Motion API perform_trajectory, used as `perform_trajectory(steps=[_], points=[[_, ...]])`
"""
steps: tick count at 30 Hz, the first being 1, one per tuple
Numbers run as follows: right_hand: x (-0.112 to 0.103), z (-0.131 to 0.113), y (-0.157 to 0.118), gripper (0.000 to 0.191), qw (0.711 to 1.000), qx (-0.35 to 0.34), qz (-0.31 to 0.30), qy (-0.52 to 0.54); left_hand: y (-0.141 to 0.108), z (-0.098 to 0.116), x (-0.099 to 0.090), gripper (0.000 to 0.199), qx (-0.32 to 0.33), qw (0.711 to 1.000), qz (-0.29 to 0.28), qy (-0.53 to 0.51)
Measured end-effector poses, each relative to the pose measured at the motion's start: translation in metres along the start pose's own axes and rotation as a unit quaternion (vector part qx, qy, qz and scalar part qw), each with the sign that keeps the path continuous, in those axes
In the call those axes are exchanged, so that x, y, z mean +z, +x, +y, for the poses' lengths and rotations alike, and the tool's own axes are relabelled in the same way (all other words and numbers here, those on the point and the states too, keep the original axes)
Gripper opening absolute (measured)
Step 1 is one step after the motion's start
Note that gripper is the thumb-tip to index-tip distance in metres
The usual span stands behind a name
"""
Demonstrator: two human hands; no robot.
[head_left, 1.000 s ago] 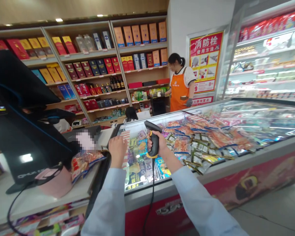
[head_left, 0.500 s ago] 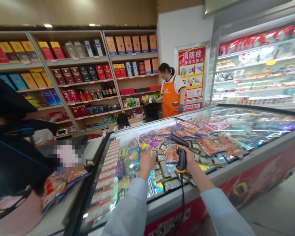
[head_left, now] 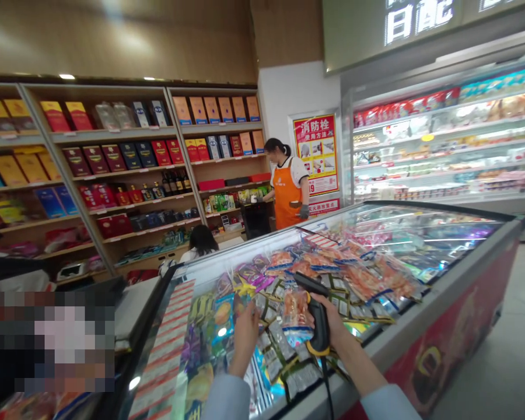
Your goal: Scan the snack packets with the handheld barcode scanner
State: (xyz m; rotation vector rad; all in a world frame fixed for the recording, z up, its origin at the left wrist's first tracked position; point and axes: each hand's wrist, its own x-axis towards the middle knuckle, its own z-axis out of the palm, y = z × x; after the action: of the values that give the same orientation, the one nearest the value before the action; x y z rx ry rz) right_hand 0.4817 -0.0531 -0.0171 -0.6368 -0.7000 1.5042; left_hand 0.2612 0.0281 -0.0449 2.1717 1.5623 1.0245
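My right hand (head_left: 338, 328) is wrapped around the grip of a black and yellow barcode scanner (head_left: 318, 326), whose cable hangs down. Beside the scanner is a clear packet of reddish meat snacks (head_left: 296, 315); I cannot tell whether it touches my fingers. My left hand (head_left: 245, 329) is raised over the left part of the packets, fingers drawn in just below a small yellow item (head_left: 245, 289). What sits between those fingers is hidden. Several dark green-edged packets (head_left: 304, 376) lie spread on the glass-topped freezer (head_left: 424, 309).
A co-worker in an orange apron (head_left: 287, 195) stands behind the freezer. Another person's dark hair (head_left: 203, 240) shows lower down. Shelves of boxed bottles (head_left: 133, 154) line the back wall; a lit chiller (head_left: 446, 140) stands at right. Someone partly blurred is at far left beside a counter (head_left: 135, 303).
The view has tilted up and turned right. My left hand has drawn its spread fingers together near the yellow item. My right hand still grips the barcode scanner.
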Motion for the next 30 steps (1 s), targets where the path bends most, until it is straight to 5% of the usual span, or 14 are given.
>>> perform_trajectory(steps=[8,30], points=[[-0.004,0.002,-0.001,0.034,0.998,0.016,-0.049,-0.035,0.000,0.009,-0.023,0.026,-0.057,0.969,0.192,-0.143],[-0.011,0.003,-0.002,0.034,0.993,0.048,-0.073,-0.081,-0.006,0.014,-0.022,0.016,0.005,0.974,0.196,-0.117]])
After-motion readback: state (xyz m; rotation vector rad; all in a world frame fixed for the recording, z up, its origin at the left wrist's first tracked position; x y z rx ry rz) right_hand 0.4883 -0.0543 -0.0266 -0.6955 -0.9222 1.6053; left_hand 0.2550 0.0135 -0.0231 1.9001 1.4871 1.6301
